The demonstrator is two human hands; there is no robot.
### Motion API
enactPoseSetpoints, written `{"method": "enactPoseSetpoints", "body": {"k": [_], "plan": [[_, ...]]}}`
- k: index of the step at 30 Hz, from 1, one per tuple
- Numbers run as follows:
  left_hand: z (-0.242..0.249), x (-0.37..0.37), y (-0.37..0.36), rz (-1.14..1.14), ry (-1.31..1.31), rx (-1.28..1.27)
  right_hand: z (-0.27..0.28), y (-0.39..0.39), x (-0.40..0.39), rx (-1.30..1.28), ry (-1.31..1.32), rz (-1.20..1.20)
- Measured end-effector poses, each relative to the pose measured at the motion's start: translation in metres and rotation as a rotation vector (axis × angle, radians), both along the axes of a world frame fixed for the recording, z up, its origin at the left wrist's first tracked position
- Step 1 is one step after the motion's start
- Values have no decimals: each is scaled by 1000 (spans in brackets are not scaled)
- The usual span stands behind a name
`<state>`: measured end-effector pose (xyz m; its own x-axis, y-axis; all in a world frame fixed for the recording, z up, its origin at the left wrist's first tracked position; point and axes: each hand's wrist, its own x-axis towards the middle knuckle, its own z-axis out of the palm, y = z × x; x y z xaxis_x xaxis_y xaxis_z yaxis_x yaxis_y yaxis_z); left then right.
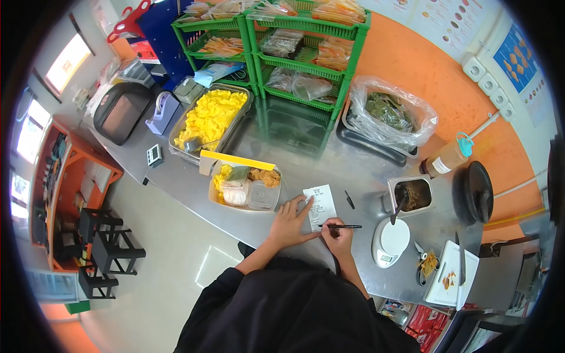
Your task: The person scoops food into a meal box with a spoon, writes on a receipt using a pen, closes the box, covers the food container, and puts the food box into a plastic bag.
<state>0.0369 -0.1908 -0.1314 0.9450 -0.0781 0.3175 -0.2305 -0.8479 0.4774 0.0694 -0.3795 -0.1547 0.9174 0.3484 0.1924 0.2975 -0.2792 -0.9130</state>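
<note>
A printed receipt (321, 206) lies on the steel counter in front of me. My right hand (337, 235) grips a black pen (352, 226), its tip at the receipt's lower part. Spread out at the paper's left edge, my left hand (288, 223) has its fingertips on it and holds nothing. Just left of the receipt sits an open food box (245, 183) with yellow food, fried pieces, a wrapped white portion and a clear lidded cup. The pen cap (349, 199) lies right of the receipt.
A tray of yellow food (212, 115) and green racks (306, 62) stand behind. To the right are a white scale (391, 241), a metal container (418, 197), a bottle (450, 156) and a cutting board (450, 282) with a knife (462, 262). A bagged leaf container (391, 115) stands back right.
</note>
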Motion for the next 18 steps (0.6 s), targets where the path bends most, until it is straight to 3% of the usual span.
{"method": "enactPoseSetpoints", "body": {"k": [2, 18], "plan": [[-1, 1, 0, 0, -12, 1, -18, 2, 2, 226, 61, -101], [1, 0, 0, -1, 44, -1, 6, 9, 0, 101, 25, 7]]}}
